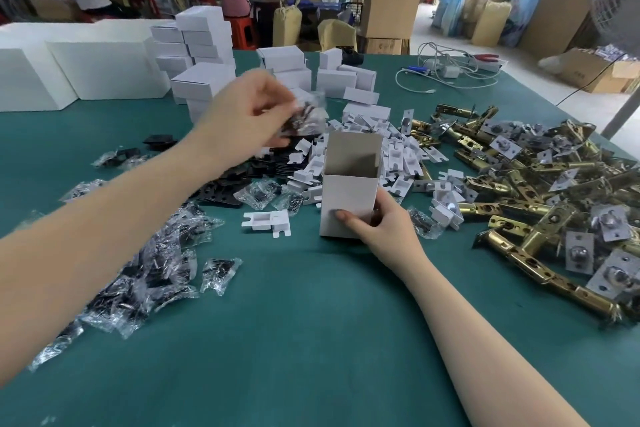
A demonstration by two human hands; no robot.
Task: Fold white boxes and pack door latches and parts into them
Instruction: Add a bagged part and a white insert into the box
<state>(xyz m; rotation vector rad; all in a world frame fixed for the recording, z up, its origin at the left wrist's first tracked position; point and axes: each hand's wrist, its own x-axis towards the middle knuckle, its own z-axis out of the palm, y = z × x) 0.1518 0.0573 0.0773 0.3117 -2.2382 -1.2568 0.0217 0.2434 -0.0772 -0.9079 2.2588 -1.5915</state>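
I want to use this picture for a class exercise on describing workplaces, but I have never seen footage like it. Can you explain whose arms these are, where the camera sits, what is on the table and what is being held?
There is no machine here. The one picture comes from a camera worn on a person's head, looking forward and down, so the two bare arms are that person's own.

The right hand steadies an open white box standing upright on the green table. The left hand, raised beside the box opening, pinches a small clear bag of dark parts.

On the table lie more clear bags to the left, black plates, white card inserts behind the box, brass-coloured door latches to the right, and stacks of folded white boxes at the back.
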